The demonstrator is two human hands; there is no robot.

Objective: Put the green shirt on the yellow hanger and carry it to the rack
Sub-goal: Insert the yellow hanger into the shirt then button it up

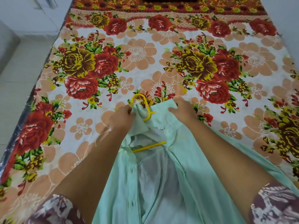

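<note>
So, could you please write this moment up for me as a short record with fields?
surface: floral bedsheet
green shirt: lies on the sheet, front open, collar away from the person
yellow hanger: inside the shirt; hook pokes out at the collar, lower bar shows through the open front
left hand: grips collar fabric beside the hook
right hand: grips the collar's other side
rack: not in view
stage: hanger in, shirt not yet lifted

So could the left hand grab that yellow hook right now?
Probably yes. The yellow hanger has its hook sticking out bare above the collar of the green shirt, beside the left hand. Nothing covers it, but that hand grips the collar and would have to let go.
</note>
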